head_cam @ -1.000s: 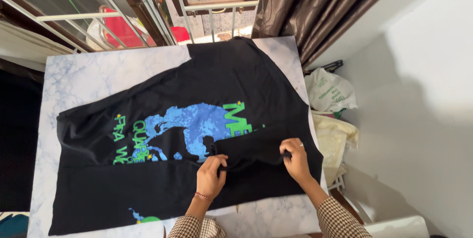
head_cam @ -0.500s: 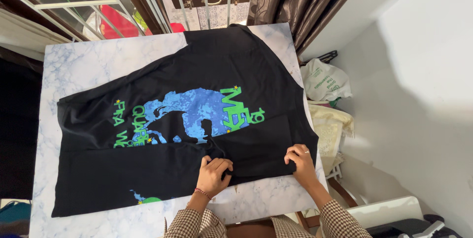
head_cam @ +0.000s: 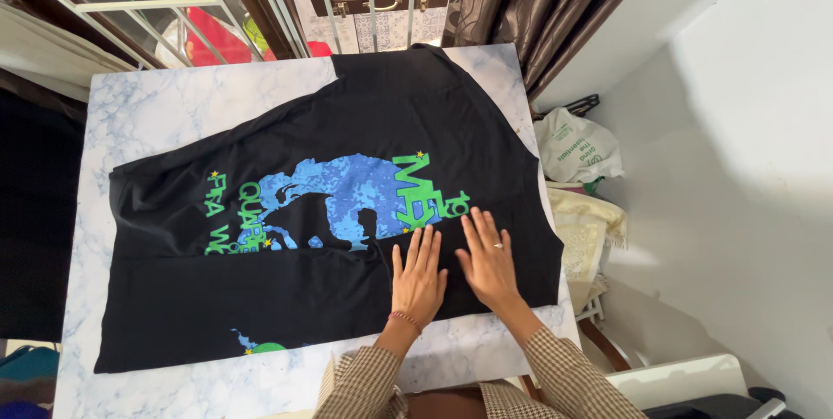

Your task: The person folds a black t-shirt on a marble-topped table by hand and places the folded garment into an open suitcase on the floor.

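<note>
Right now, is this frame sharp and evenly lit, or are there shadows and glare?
Head view: sharp on both hands, left hand and right hand, flat on the black shirt; broad soft shadow across the white wall; marble tabletop bright, without glare.

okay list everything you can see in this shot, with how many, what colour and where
Black cotton T-shirt with blue and green print: one, spread flat on the table, near side folded over.
White marble-pattern table: one, under the shirt.
Brown curtain: one, top right.
White metal window grille: one, top left.
White plastic bag with green print: one, right of the table.
Cream folded cloth: one, below the bag.
Left hand: open, flat on the shirt, red thread bracelet at the wrist.
Right hand: open, flat on the shirt, ring on one finger.
Checked sleeves: two, brown and cream, bottom edge.
</note>
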